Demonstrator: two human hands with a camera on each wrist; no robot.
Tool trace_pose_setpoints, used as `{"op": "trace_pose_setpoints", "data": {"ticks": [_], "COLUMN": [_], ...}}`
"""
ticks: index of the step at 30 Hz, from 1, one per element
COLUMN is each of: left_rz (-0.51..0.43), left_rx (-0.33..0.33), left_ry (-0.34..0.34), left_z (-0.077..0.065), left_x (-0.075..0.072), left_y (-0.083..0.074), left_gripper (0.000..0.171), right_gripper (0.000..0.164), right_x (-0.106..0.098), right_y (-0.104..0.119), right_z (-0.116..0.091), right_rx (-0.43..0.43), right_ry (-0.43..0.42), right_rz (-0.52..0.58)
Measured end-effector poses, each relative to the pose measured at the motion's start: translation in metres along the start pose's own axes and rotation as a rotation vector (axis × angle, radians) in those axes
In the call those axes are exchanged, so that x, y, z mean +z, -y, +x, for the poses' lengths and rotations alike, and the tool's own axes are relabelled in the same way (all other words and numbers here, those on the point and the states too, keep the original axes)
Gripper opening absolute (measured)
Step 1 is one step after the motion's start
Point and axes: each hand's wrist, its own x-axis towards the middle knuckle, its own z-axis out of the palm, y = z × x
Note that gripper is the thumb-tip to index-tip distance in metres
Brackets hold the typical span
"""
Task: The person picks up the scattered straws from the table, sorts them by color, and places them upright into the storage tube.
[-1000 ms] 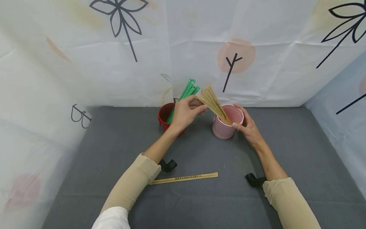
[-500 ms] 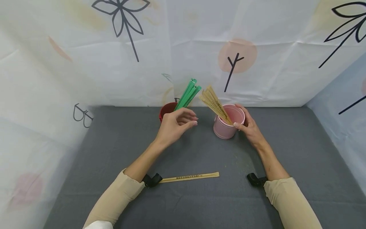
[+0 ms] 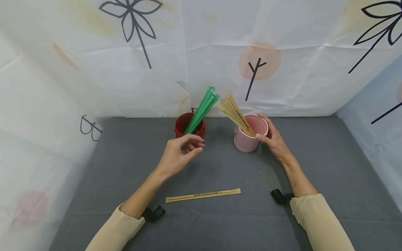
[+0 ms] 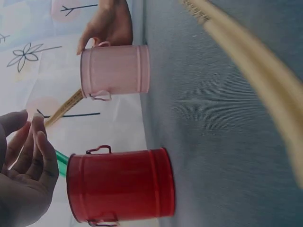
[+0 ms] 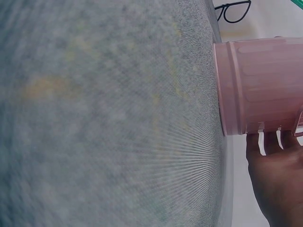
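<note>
My left hand [image 3: 179, 155] hovers in front of the red bucket [image 4: 120, 187], fingers loosely bent and nothing between them. Several green paper-wrapped sticks [image 3: 201, 112] lean out of that bucket to the right. With thumb at the rim and fingers round the far side, my right hand [image 3: 276, 144] holds the pink bucket [image 3: 245, 143], which stands upright on the table. A bundle of tan paper-wrapped sticks [image 3: 235, 115] with dark print tilts left out of it. One more tan wrapped stick [image 3: 203, 195] lies flat on the table, nearer me.
The dark grey tabletop [image 3: 226, 223] ends at a white printed cloth [image 3: 213, 69] hanging behind both buckets. More cloth hangs at the left and right sides. A black wrist mount [image 3: 153, 214] sits on my left forearm, another black mount [image 3: 281, 197] on my right.
My left hand has let go of the tan bundle at the pink bucket and drawn back left and toward me, uncovering the red bucket. The right hand has stayed on the pink bucket.
</note>
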Motion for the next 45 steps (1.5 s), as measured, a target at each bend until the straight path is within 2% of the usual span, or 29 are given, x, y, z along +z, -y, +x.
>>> {"op": "trace_pose_setpoints", "data": {"ticks": [9, 15, 23, 28, 33, 37, 42, 45], "left_rz": [0.095, 0.109, 0.134, 0.117, 0.054, 0.031, 0.046, 0.067], "left_rx": [-0.038, -0.070, -0.100, -0.160, -0.151, -0.192, -0.271, -0.291], "left_ry": [0.030, 0.062, 0.110, 0.145, 0.186, 0.232, 0.307, 0.331], "left_z": [-0.028, -0.046, -0.074, -0.090, -0.102, -0.108, -0.112, -0.114], "left_x": [-0.010, -0.015, -0.019, -0.018, -0.013, -0.010, -0.011, -0.011], "left_y": [0.008, 0.012, 0.022, 0.029, 0.036, 0.040, 0.043, 0.045], "left_gripper": [0.038, 0.043, 0.063, 0.061, 0.055, 0.050, 0.042, 0.039], "right_gripper": [0.069, 0.069, 0.070, 0.070, 0.069, 0.069, 0.068, 0.069], "right_x": [-0.001, -0.001, 0.000, 0.000, -0.001, 0.000, 0.000, 0.001], "right_y": [-0.001, 0.000, 0.000, -0.002, -0.003, -0.002, -0.002, -0.001], "right_z": [0.000, 0.001, -0.001, 0.001, 0.001, 0.002, 0.001, -0.001], "right_rx": [0.004, -0.013, -0.009, 0.001, 0.001, -0.002, -0.007, -0.008], "right_ry": [0.000, 0.006, 0.009, 0.009, 0.019, 0.018, 0.014, 0.011], "right_rz": [0.008, -0.012, -0.011, -0.027, -0.024, -0.023, -0.020, -0.007]}}
